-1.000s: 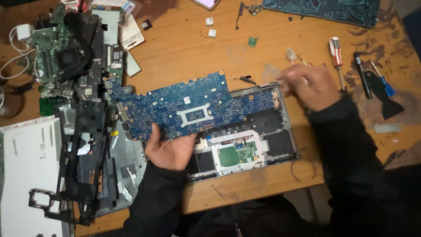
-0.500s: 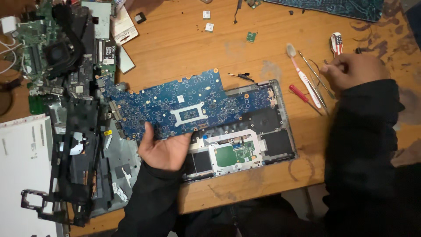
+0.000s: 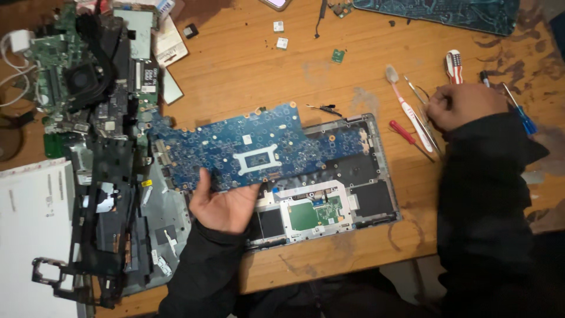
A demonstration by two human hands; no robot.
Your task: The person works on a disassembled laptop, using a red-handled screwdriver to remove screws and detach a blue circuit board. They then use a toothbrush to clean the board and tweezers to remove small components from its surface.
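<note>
A blue laptop circuit board (image 3: 247, 147) lies tilted over the open grey laptop base (image 3: 376, 200) on a wooden table. My left hand (image 3: 223, 206) grips the board's near edge from below, thumb on top. My right hand (image 3: 465, 105) rests at the right among tools, fingers curled over thin metal tweezers (image 3: 425, 112); whether it grips them I cannot tell. A red-handled screwdriver (image 3: 406, 135) and a toothbrush (image 3: 403, 106) lie just left of that hand.
A pile of green boards, a fan and black plastic frames (image 3: 100, 118) fills the left side. A white panel (image 3: 29, 235) lies at the bottom left. More screwdrivers (image 3: 453, 65) and a dark mat (image 3: 441, 12) sit at the back right. Small chips (image 3: 338, 56) lie scattered.
My right hand moved from the laptop base's right edge out to the tools at the right. The left hand kept hold of the blue board, which stayed over the base.
</note>
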